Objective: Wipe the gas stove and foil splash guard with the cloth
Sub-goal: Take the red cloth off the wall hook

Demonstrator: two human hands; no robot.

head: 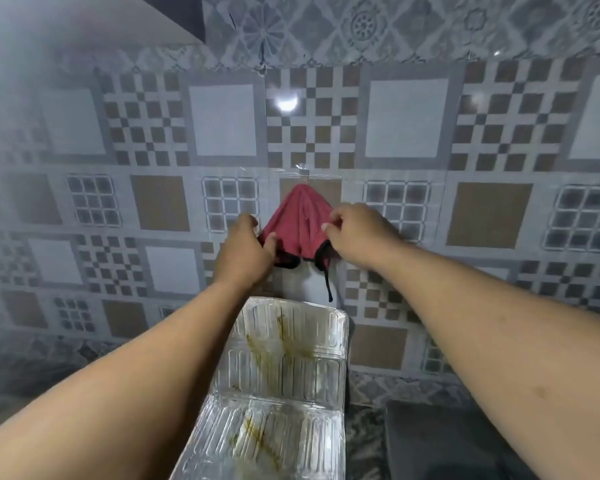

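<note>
A red cloth point(298, 223) with a black hem hangs from a clear hook point(302, 171) on the tiled wall. My left hand point(246, 251) pinches its lower left edge. My right hand point(357, 233) pinches its right edge. Both arms reach up and forward. Below the cloth stands the foil splash guard point(284, 386), ribbed and shiny, with yellow-brown grease streaks on its panels. The gas stove is hidden from view.
Patterned grey, white and brown tiles point(406, 123) cover the wall. A dark flat surface point(440, 445) lies at the lower right beside the foil. A black thread point(328, 285) dangles from the cloth's hem.
</note>
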